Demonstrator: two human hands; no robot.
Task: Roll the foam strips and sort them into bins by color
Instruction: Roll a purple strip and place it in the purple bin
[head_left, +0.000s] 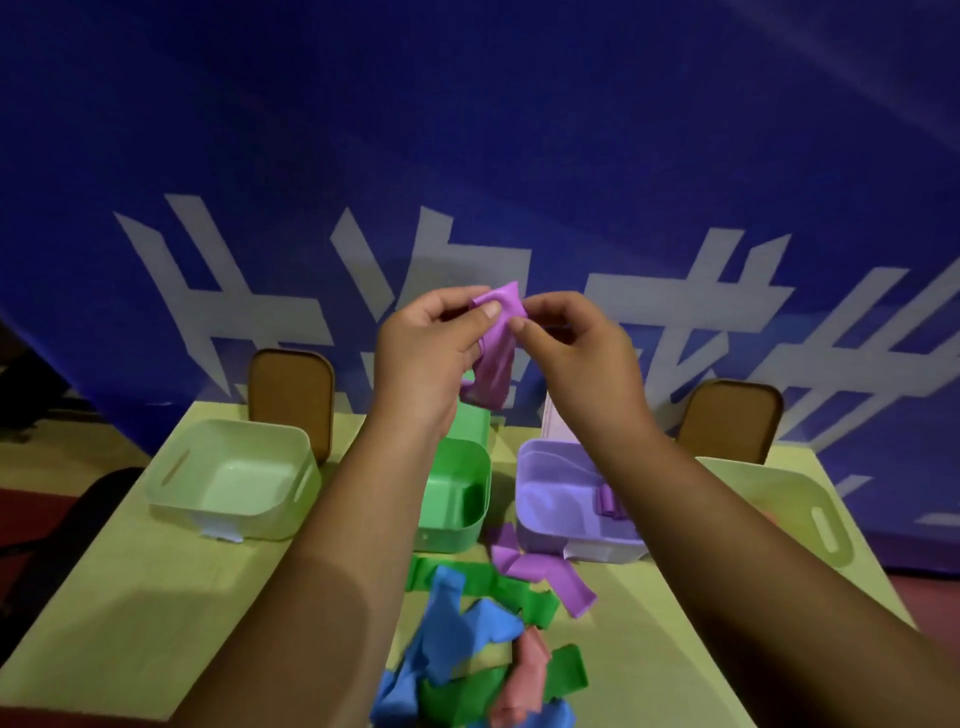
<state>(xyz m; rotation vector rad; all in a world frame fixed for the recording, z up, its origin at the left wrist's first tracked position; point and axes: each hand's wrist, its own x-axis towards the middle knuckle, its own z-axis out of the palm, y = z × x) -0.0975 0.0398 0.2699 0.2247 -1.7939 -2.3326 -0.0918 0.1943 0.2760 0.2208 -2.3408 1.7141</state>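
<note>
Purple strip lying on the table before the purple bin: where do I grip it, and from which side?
I'd pinch the purple strip at its flat free end, near-right, coming from above on the right. That end lies alone on the table; the far end is folded, beside the green strip and purple bin.

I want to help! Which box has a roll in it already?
The purple box, right of the green box: a purple roll lies inside. No roll shows in the others.

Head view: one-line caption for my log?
Left hand and right hand pinch a purple foam strip above the green bin and purple bin, loose strips piled nearer.
</note>
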